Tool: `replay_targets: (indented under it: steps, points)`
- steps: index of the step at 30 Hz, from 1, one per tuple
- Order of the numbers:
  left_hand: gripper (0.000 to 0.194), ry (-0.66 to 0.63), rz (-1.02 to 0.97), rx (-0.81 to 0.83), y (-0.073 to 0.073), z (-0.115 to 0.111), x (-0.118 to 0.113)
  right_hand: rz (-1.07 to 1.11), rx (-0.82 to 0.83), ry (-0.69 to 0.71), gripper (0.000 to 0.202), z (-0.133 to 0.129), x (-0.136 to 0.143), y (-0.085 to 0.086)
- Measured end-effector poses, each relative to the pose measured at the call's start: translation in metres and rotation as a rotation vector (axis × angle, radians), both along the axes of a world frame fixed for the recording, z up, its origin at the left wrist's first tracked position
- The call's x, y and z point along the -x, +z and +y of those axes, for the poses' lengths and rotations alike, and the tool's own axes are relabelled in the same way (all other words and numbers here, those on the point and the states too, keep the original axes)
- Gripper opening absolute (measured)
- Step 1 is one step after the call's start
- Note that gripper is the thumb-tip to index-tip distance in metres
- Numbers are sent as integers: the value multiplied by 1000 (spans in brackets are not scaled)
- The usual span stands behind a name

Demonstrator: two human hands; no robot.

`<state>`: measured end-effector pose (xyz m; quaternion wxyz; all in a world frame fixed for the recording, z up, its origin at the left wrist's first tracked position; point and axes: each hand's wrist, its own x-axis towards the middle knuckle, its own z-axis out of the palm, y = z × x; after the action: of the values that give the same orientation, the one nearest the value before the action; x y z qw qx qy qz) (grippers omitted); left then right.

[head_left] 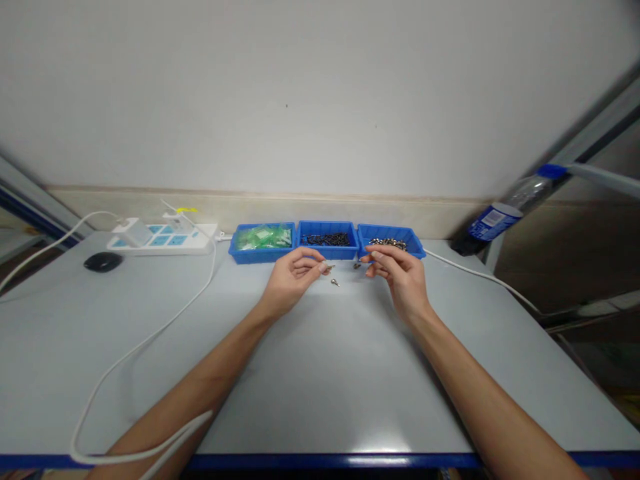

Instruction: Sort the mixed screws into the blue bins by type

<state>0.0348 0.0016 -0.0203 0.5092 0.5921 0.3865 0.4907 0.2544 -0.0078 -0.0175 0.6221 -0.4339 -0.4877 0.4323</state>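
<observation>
My left hand (pixel 294 279) is closed in a pinch, with the thin tip of a small metal fastener (pixel 331 267) showing past the thumb. Its exact kind is too small to make out. Curved but apart are the fingers of my right hand (pixel 400 277), just in front of the right blue bin (pixel 417 245); I see nothing held in them. Between the hands a small shiny metal piece (pixel 335 283) lies on the table. Another small metal piece (pixel 357 266) is close to my right fingertips. Shiny metal parts (pixel 389 243) partly fill the right bin.
Beside it stand a blue bin (pixel 327 253) of dark screw-like pieces and a blue bin (pixel 263 255) with green plastic bags. A power strip (pixel 200 245), black mouse (pixel 103 261) and white cable (pixel 145 339) occupy the left. At right a dark drink bottle (pixel 493 221) leans.
</observation>
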Motion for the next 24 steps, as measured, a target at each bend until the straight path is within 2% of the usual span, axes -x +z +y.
replay_targets:
  steps: [7, 12, 15, 24]
  points:
    - [36, 1, -29, 20, 3, 1, 2, -106, -24, 95, 15, -6, 6, 1]
    - [38, -45, -59, 21, 2, -2, 1, -137, 36, 262, 27, -12, 14, 3]
    - [38, -65, -67, -23, 3, -3, 1, -158, 61, 331, 27, -14, 18, 1]
    - [37, -83, -48, -49, 1, -3, 1, -153, 117, 352, 24, -13, 19, 0]
